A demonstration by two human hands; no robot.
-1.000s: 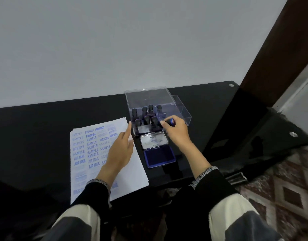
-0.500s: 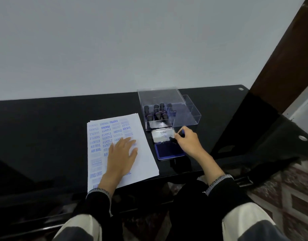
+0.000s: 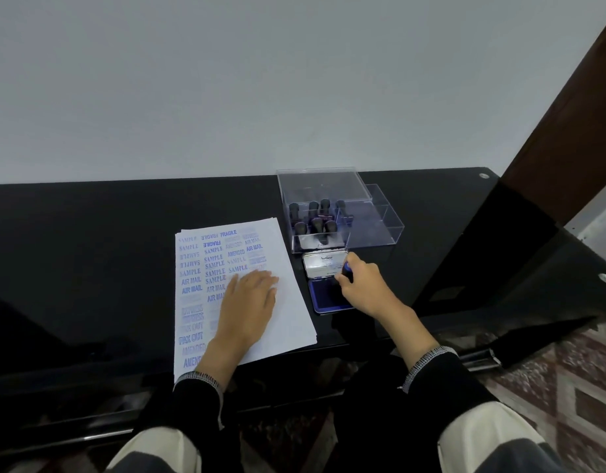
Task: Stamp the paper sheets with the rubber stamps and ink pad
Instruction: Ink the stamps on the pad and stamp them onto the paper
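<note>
Right hand (image 3: 364,285) lowered stamp (image 3: 346,270) onto pad (image 3: 323,297).

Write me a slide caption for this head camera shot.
Right hand presses a rubber stamp onto the blue ink pad while the left hand flattens the stamped paper sheets.

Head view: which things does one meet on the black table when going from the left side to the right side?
Paper sheets → left hand pressed flat on them → ink pad → right hand holding a stamp on the pad.
</note>
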